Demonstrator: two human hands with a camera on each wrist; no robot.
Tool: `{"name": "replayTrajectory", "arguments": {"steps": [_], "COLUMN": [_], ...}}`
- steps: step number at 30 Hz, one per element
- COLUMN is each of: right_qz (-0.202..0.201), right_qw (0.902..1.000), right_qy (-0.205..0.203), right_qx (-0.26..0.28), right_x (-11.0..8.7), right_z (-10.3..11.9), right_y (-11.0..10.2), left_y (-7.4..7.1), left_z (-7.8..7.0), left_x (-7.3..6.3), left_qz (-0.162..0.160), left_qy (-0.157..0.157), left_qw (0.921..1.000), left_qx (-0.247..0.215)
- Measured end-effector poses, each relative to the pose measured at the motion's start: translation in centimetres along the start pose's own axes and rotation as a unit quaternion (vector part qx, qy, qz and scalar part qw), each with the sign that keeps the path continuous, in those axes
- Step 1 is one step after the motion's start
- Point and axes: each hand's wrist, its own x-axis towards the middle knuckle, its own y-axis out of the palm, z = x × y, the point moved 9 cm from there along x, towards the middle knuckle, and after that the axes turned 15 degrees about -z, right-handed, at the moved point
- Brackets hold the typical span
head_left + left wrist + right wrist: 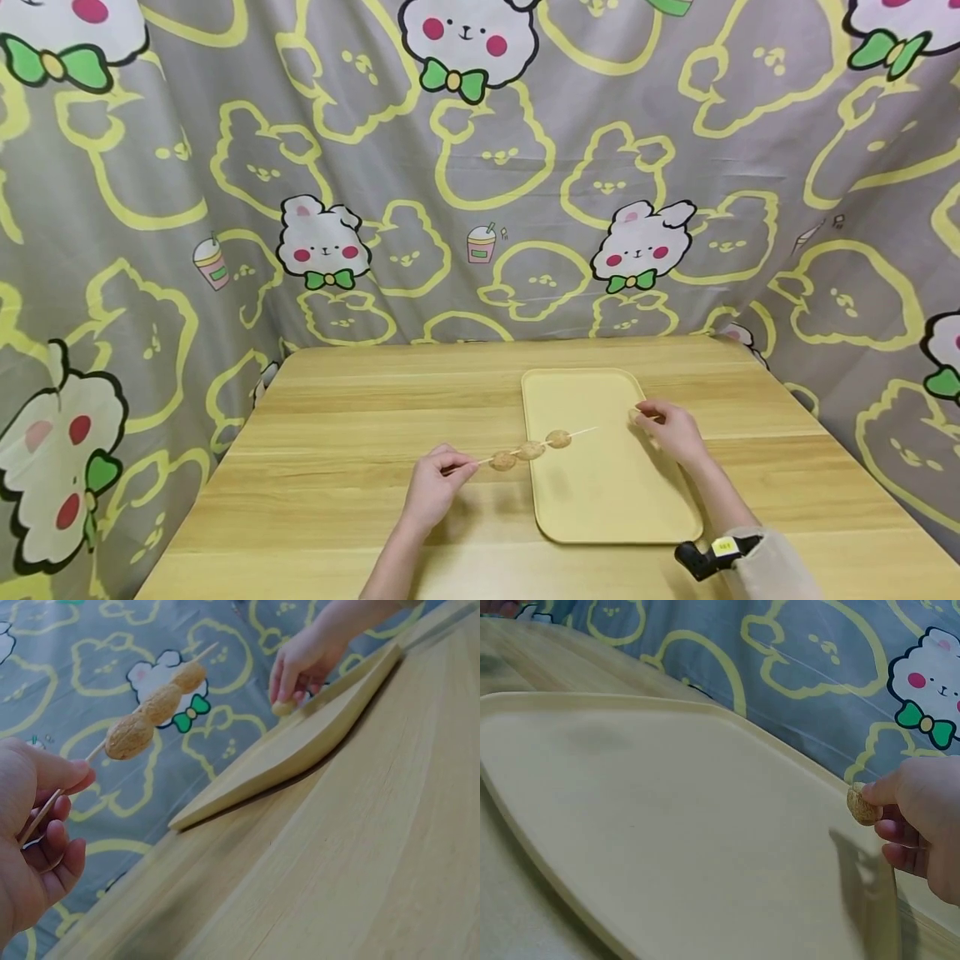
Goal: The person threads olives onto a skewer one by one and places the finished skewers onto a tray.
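Note:
My left hand (435, 487) pinches the near end of a thin wooden skewer (96, 752) between thumb and fingers. Threaded along the stick are three tan, wrinkled oval pieces (531, 451), and its bare far tip points up to the right. The skewer hangs above the table, partly over the left side of a pale yellow tray (600, 500). At the tray's right edge, my right hand (675, 432) holds one loose tan, wrinkled piece (864, 805) between thumb and fingertips. Its exact kind is unclear. That piece is raised above the tray, whose surface catches the hand's shadow.
The tray lies on a light wood-grain table (337, 417), right of its middle. A grey curtain (480, 167) printed with bears and rabbits hangs along the back and both sides. On the right wrist sits a black camera mount (705, 560).

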Motion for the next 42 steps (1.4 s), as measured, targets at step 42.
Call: {"name": "replayTrajectory", "arguments": {"steps": [42], "right_qz": [0.127], "right_qw": [0.9068], "right_qy": [0.132], "right_qx": [0.380], "right_x": [-4.3], "right_z": [7.6], "right_y": [2.4], "left_y": [-1.4], "left_z": [-0.1], "left_x": [0.4], "left_qz": [-0.022], "left_qy": [-0.011], "left_qw": [0.9996], "left_qx": [0.011]}}
